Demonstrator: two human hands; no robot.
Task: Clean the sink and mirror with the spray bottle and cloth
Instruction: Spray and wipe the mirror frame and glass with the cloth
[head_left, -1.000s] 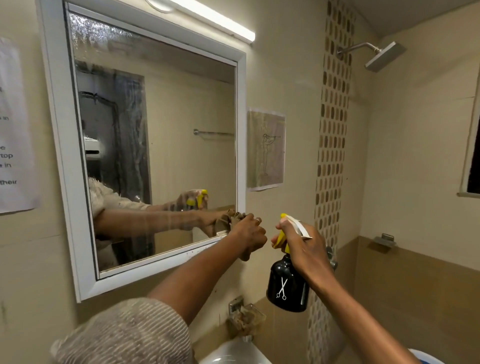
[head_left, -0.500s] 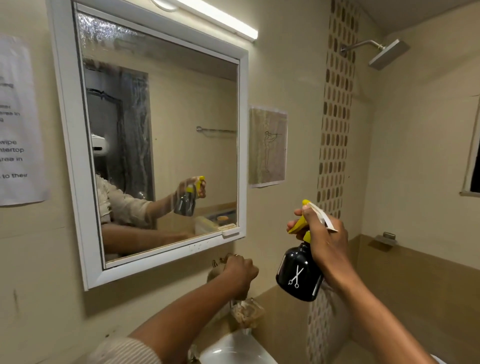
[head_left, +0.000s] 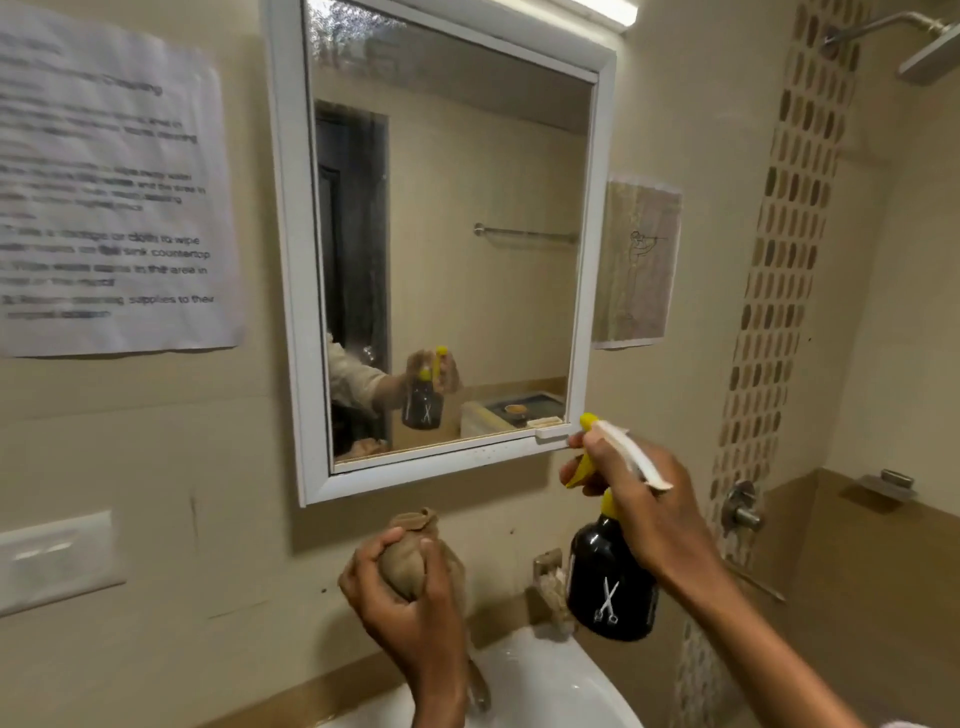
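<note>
I see the right hand (head_left: 654, 519) gripping the spray bottle (head_left: 613, 587) over the sink (head_left: 545, 686); left hand (head_left: 410, 608) clenches the cloth (head_left: 410, 551) beneath the mirror (head_left: 457, 234). I'd aim the nozzle square, then wipe top down.

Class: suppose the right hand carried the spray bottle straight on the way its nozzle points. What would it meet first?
Probably the mirror, near its lower right frame corner; depth is unclear.
</note>
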